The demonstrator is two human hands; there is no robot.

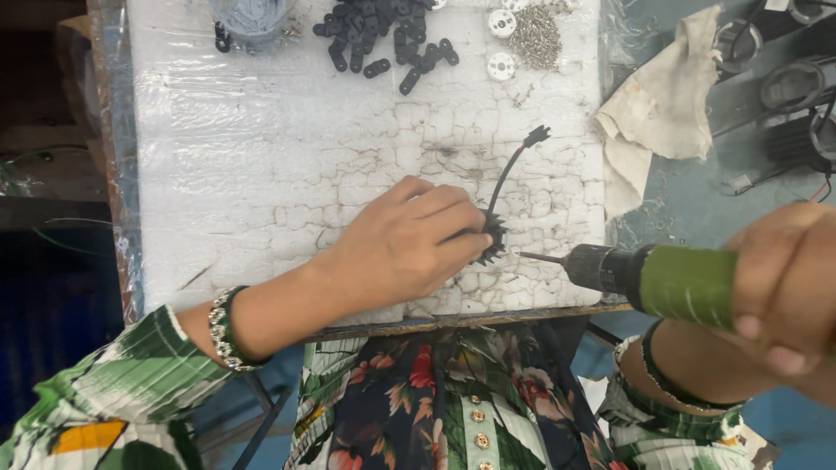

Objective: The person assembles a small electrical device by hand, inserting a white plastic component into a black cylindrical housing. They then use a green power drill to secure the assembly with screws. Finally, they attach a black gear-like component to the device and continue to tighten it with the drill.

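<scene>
My left hand [405,244] rests on the white foam pad [261,174] and pinches a small black finned part [493,237] with a black cable [514,161] that ends in a plug. My right hand [784,287] grips a green-bodied electric screwdriver [662,277]. Its bit [540,258] points left and stops just short of the finned part.
At the pad's far edge lie several black links [383,39], two white discs [501,43], a heap of small screws [534,36] and a clear cup [252,16]. A crumpled cloth [657,109] lies at right, beside dark round parts [797,87] and wires.
</scene>
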